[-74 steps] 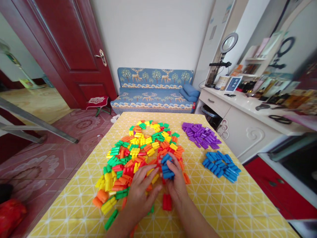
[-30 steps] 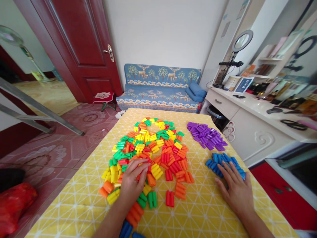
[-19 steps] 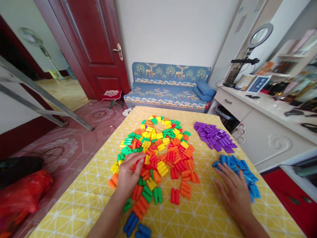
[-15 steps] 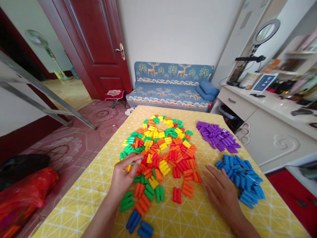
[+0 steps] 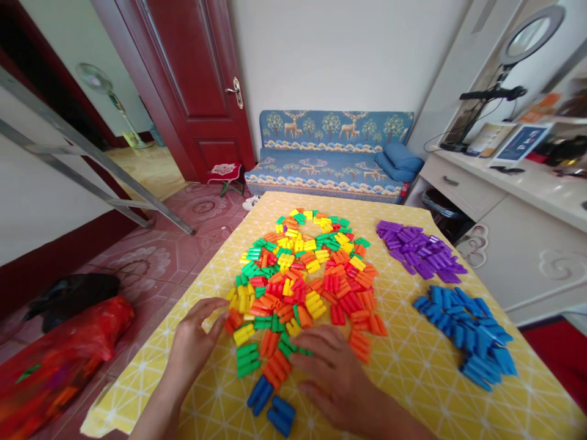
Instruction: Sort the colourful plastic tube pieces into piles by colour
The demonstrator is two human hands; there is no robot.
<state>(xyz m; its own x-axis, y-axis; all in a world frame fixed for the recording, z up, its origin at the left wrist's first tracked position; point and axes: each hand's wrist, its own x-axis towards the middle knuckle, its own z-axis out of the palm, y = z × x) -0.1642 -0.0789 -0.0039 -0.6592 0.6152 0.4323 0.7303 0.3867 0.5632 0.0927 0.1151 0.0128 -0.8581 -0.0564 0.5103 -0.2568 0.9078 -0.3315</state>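
A mixed pile of ribbed plastic toy blocks (image 5: pixel 302 266) in red, orange, yellow and green spreads over the middle of the table. At the pile's near left edge is my left hand (image 5: pixel 195 336), its thumb and fingers apart beside an orange block (image 5: pixel 233 321); nothing shows between them. My right hand (image 5: pixel 337 376) reaches low over the near side of the pile, fingers spread, hiding some blocks beneath. Two dark blue blocks (image 5: pixel 280 415) lie between my forearms. Off to the right are a heap of blue blocks (image 5: pixel 468 333) and, behind it, a heap of purple blocks (image 5: pixel 419 250).
The table (image 5: pixel 394 385) has a yellow patterned cloth. Beyond its far edge stands a blue sofa (image 5: pixel 330 165). A white dresser (image 5: pixel 518 208) is on the right. Red and black plastic bags (image 5: pixel 92 342) lie on the floor at left, near a metal ladder (image 5: pixel 105 159).
My right hand has carried blue blocks to the blue heap, let go, and come back left over the mixed pile. My left hand has shifted to the pile's left edge. The view has swung.
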